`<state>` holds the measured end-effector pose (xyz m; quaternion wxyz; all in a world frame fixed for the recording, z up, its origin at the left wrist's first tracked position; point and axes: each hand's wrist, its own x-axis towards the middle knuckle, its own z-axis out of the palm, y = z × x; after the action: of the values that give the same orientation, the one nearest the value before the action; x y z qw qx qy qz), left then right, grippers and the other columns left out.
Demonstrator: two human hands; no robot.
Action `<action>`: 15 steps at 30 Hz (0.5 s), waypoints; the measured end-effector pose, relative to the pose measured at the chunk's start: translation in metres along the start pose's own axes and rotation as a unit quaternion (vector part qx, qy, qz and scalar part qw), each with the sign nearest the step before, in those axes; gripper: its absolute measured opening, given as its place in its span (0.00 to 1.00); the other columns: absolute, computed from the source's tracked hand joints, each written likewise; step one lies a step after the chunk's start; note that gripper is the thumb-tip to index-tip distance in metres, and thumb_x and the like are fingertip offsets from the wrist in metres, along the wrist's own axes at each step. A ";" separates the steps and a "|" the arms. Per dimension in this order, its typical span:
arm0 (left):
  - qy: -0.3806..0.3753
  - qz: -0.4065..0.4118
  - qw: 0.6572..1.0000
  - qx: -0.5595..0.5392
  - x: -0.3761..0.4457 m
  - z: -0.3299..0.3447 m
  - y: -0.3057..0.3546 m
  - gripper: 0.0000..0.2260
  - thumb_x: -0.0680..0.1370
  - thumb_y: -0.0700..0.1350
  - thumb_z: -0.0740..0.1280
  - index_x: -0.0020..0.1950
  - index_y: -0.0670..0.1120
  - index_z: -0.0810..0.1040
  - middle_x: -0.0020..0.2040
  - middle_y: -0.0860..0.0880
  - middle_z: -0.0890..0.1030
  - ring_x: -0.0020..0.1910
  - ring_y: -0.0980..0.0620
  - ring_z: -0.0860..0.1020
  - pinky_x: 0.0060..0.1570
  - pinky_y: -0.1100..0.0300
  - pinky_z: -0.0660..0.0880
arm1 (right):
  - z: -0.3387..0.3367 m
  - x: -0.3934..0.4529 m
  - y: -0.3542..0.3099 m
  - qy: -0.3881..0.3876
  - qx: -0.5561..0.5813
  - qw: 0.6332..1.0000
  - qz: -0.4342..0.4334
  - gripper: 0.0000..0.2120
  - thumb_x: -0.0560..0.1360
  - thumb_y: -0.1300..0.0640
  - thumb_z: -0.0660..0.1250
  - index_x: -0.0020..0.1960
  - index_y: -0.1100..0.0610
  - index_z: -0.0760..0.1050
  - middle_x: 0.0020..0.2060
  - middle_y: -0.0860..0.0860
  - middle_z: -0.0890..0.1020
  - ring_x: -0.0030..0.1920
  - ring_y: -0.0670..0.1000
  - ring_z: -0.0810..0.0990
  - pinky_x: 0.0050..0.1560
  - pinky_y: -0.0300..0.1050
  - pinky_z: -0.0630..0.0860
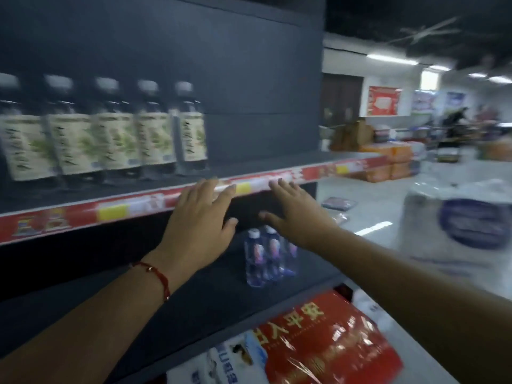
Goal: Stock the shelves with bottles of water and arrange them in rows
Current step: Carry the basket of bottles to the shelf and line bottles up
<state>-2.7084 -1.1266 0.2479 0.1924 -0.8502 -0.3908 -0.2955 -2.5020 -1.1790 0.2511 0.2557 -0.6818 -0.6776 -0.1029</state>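
a: state of hands?
b: left hand (198, 217) and right hand (297, 214) both empty, fingers straight and spread, in front of the shelf (194, 295).
a: bottles (266, 256)?
b: a short row stands on that shelf, at 6 o'clock of the right hand, untouched.
a: step?
b: judged between placements. next move calls for fetching more stock and extending the row toward 9 o'clock.

Empty hands (199, 228) above water bottles (267, 256)
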 end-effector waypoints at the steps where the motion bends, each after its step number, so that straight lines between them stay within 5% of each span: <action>1: -0.024 0.034 0.998 -0.038 -0.004 0.010 0.031 0.29 0.79 0.56 0.64 0.79 0.50 0.63 0.78 0.41 0.63 0.76 0.40 0.62 0.75 0.44 0.58 | 0.002 -0.032 0.026 -0.006 -0.025 0.999 0.025 0.38 0.80 0.39 0.61 0.82 0.53 0.50 0.81 0.54 0.54 0.80 0.57 0.52 0.77 0.49 0.50; 7: -0.193 0.203 0.950 -0.135 -0.052 0.088 0.229 0.33 0.81 0.63 0.58 0.82 0.57 0.49 0.83 0.46 0.46 0.81 0.45 0.50 0.77 0.50 0.48 | 0.012 -0.262 0.160 -0.120 -0.100 0.958 0.239 0.38 0.80 0.36 0.57 0.82 0.52 0.47 0.81 0.54 0.50 0.81 0.56 0.49 0.78 0.49 0.49; 15: -0.323 0.348 0.859 -0.188 -0.145 0.153 0.453 0.32 0.81 0.62 0.58 0.82 0.53 0.51 0.82 0.43 0.48 0.80 0.42 0.51 0.77 0.47 0.51 | 0.000 -0.513 0.258 -0.225 -0.110 0.847 0.468 0.39 0.80 0.36 0.58 0.82 0.52 0.47 0.81 0.56 0.50 0.80 0.59 0.51 0.78 0.54 0.50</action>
<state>-2.3775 -1.4017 -0.0055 -0.0182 -0.9987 -0.0461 0.0145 -2.2811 -1.6132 -0.0530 0.0369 -0.9463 -0.3012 0.1114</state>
